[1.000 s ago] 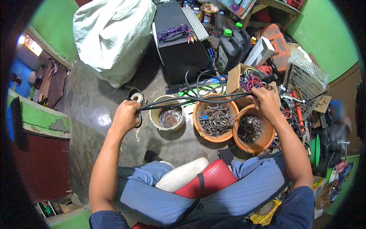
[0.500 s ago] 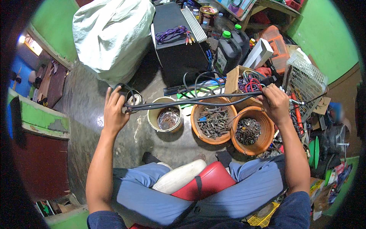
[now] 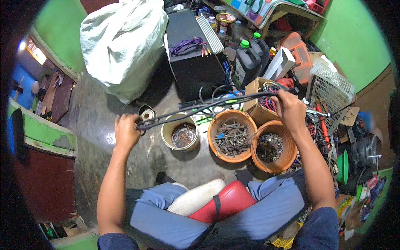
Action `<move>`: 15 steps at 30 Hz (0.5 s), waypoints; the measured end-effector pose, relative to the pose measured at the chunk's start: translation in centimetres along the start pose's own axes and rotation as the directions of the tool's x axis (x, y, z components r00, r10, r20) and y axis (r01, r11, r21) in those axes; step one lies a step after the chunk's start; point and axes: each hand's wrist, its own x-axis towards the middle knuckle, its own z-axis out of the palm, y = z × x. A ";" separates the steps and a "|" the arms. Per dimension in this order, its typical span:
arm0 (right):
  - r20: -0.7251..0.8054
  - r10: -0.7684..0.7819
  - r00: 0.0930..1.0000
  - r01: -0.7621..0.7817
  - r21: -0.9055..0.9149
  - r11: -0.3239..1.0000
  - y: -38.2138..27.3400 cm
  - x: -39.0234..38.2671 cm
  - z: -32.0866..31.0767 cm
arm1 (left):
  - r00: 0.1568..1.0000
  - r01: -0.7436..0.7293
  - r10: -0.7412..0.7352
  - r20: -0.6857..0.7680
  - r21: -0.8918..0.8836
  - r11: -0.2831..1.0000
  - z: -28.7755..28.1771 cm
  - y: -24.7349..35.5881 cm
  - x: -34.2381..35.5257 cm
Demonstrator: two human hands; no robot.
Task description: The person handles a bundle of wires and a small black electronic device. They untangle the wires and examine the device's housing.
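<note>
A black cable (image 3: 241,98), folded into several long strands, stretches between my two hands above the floor. My left hand (image 3: 127,132) is closed round its left end, where a small loop hangs below the fingers; that hand is slightly blurred. Higher up on the right, my right hand (image 3: 291,111) pinches the other end, so the bundle slopes upward to the right. Beneath the strands stand a cream bucket (image 3: 165,134) and an orange bucket of bolts (image 3: 231,141). A second orange bucket (image 3: 287,164), holding small metal parts, sits below my right hand.
A big white sack (image 3: 121,46) stands at the far left beside a black box (image 3: 193,71) with purple cables on top. Black jerrycans (image 3: 246,64), a cardboard box of wires (image 3: 252,89) and a wire basket (image 3: 331,87) crowd the right. Red and white cushions (image 3: 225,204) lie between my legs.
My left hand has turned and closed its raised fingers round the cable, moving slightly down. My right hand has shifted a little left, and the cable bundle now slopes more.
</note>
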 end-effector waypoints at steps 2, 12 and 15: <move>-0.032 -0.014 0.999 0.014 0.027 1.000 -0.3 0.0 -0.4 | 0.996 -0.010 0.009 -0.085 -0.012 1.000 0.3 -0.7 0.0; -0.239 0.007 0.971 0.040 0.192 0.981 2.3 -0.3 -4.1 | 0.814 -0.231 0.189 -0.550 -0.008 0.973 -0.8 -0.5 0.5; -0.162 0.078 0.984 -0.045 0.199 0.979 3.3 -0.7 -3.4 | 0.793 -0.341 0.280 -0.541 -0.013 0.940 -0.3 0.1 0.8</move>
